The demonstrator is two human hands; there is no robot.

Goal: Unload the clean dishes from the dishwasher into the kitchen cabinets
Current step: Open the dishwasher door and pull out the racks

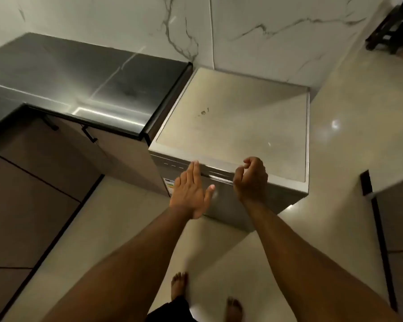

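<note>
A silver freestanding dishwasher (233, 117) stands against the marble wall, its door closed and its flat top bare. My left hand (190, 194) hovers flat with fingers together in front of the door's upper edge, holding nothing. My right hand (250, 178) is beside it at the door's top edge, fingers curled loosely with nothing in them. No dishes are visible. The lower kitchen cabinets (56, 173) with black handles stand to the left, doors closed.
A dark steel countertop (79, 80) runs left of the dishwasher. Another cabinet corner (391, 205) juts in at the right. Pale tiled floor (117, 228) lies below, with my bare feet on it. A dark stool (391, 31) sits at the far right.
</note>
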